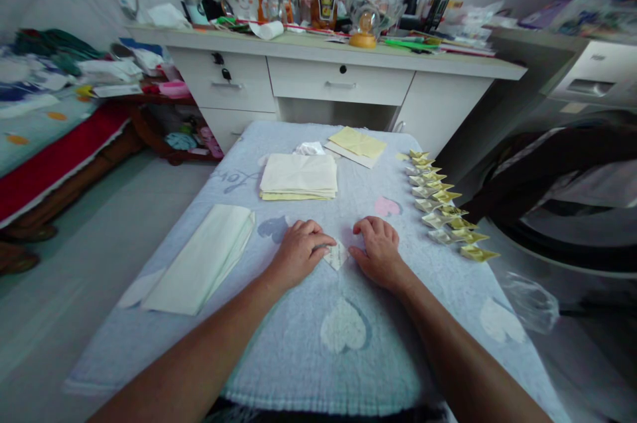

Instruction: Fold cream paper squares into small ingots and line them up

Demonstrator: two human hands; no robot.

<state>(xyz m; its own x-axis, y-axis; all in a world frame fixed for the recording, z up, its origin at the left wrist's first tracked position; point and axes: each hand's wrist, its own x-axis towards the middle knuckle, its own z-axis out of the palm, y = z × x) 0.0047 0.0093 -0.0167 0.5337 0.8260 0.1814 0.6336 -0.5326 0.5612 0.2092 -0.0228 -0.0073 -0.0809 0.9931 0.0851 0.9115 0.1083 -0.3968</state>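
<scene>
A small folded paper (337,255), pale and diamond-shaped, lies on the cloth-covered table between my hands. My left hand (302,249) has its thumb and forefinger closed on the paper's left side. Just to the right, my right hand (377,249) rests with curled fingers apart from the thumb, whose tip is beside the paper's right corner; nothing shows in its grasp. Farther back is a stack of white and yellow paper sheets (298,174). Along the right edge stand rows of small folded paper boats (440,200), yellow and whitish.
A long folded pale paper bundle (204,260) lies on the left of the patterned tablecloth (298,356). Yellow and white sheets (357,144) and a crumpled tissue (309,148) are at the back. Beyond stands a cluttered white desk (343,81); a washing machine (592,97) is at right.
</scene>
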